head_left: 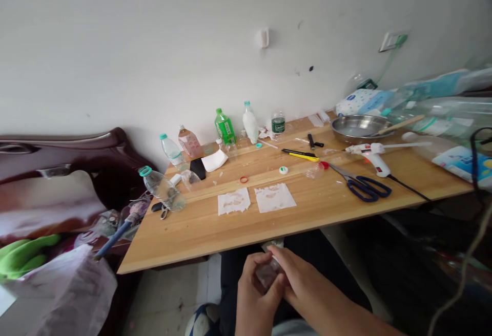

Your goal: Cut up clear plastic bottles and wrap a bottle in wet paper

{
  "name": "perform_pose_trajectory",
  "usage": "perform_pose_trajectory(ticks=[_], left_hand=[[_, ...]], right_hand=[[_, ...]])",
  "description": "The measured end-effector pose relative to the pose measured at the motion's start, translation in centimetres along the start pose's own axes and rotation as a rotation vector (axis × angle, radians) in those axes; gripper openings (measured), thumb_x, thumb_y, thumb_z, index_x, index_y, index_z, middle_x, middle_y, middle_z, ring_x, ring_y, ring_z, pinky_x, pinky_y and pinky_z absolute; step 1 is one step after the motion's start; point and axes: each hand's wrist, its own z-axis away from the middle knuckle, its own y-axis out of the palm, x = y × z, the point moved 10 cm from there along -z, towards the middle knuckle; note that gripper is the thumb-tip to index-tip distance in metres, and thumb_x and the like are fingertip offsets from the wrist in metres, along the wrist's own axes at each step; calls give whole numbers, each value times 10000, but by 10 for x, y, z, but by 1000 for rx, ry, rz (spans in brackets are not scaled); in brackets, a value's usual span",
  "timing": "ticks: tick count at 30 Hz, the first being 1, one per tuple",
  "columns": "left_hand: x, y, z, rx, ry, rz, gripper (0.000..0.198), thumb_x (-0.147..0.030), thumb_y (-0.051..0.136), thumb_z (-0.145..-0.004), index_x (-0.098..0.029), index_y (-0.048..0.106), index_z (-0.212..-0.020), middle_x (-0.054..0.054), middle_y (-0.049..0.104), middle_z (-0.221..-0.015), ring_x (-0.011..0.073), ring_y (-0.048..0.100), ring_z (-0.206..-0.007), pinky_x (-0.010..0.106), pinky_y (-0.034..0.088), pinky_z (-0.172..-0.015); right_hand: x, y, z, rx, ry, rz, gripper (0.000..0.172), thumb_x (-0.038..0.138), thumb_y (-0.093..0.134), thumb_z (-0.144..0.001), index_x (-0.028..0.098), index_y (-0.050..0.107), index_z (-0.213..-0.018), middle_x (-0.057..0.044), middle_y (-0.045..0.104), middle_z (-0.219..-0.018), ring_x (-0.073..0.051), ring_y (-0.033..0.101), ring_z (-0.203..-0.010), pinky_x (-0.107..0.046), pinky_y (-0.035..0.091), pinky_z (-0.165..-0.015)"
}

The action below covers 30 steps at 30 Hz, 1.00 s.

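Both hands at 6 o'clock under table [192, 238] edge: left hand [254, 290] cups clear plastic piece [267, 273], right hand [305, 286] pinches it, probably for steadying; scissors [365, 186] at 2 o'clock

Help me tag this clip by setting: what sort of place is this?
Likely a home room used for crafts: a wooden table by a plain wall, strewn with a glue gun, scissors and plastic bottles, with a dark headboard beside it.

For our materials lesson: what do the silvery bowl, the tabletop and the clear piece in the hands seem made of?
Round silvery bowl: metal, probably steel; shiny reflections. Pale striped tabletop: wood, matt; visible grain. Small clear piece: likely plastic; see-through, glossy.
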Motion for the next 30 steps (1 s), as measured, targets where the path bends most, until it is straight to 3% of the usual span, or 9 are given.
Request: perform_pose_trajectory(ticks=[2, 4, 7, 13, 15, 19, 24, 27, 30], left_hand=[[5, 1, 2, -31, -68, 64, 337, -371, 821, -728, -162, 705, -965, 95, 713, -951, 230, 660, -915, 312, 525, -831], [12, 3, 4, -53, -142, 144, 360, -423, 815, -733, -159, 700, -949, 60, 706, -840, 170, 638, -770, 256, 508, -707], [23, 7, 8, -54, -246, 280, 413, -478, 816, -719, -147, 680, -924, -16, 602, -634, 78, 476, -527, 194, 374, -499], [26, 23, 11, 116, -413, 417, 436, -471, 832, -695, -132, 635, -885, -12, 567, -599, 77, 459, -503, 202, 282, -463], [24, 26, 11, 170, -450, 420, 412, -460, 818, -722, -127, 625, -868, 0, 573, -616, 74, 455, -513, 206, 258, -468], [25, 26, 11, 247, -460, 440, 419, -439, 850, -700, -133, 591, -818, 1, 577, -644, 54, 428, -518, 213, 241, -489], [26, 28, 13, 361, -402, 393, 527, -482, 908, -591, -126, 585, -806, 7, 592, -655, 49, 447, -519, 197, 269, -471], [22, 29, 12, 365, -364, 375, 557, -476, 922, -565, -142, 553, -817, -5, 604, -653, 44, 453, -508, 180, 301, -457], [18, 26, 8, 300, -298, 347, 553, -480, 903, -600, -163, 518, -840, -22, 614, -650, 39, 450, -478, 169, 323, -443]], right_hand=[[3, 0, 2, -41, -57, 125, 564, 1, 468, -799, 150, 519, -1340, -168, 679, -1166, -252, 694, -1048, -375, 589, -886], [6, -1, 4, -87, -114, 243, 512, -2, 466, -814, 152, 543, -1296, -145, 695, -1057, -254, 710, -946, -376, 614, -795], [15, -3, 8, -138, -223, 376, 516, -48, 446, -779, 141, 550, -1247, -118, 693, -970, -253, 708, -860, -374, 623, -729], [22, 2, 17, -101, -327, 537, 596, -63, 438, -706, 79, 500, -1280, -117, 672, -890, -271, 686, -762, -412, 623, -643], [23, 1, 18, -40, -323, 495, 647, -73, 424, -683, 98, 489, -1303, -126, 674, -972, -270, 690, -847, -399, 624, -703], [35, -12, 19, 112, -379, 253, 705, -64, 428, -721, 161, 438, -1389, -133, 586, -1297, -229, 606, -1174, -335, 534, -991], [38, -29, 20, 272, -320, 34, 445, 80, 527, -875, 216, 536, -1299, -79, 597, -1213, -166, 625, -1081, -253, 517, -966], [37, -33, 21, 251, -301, -10, 446, 80, 522, -889, 237, 520, -1306, -69, 585, -1228, -152, 610, -1115, -231, 497, -988], [37, -36, 22, 143, -315, -20, 479, 77, 484, -917, 259, 451, -1358, -73, 552, -1285, -144, 574, -1191, -223, 470, -1029]])
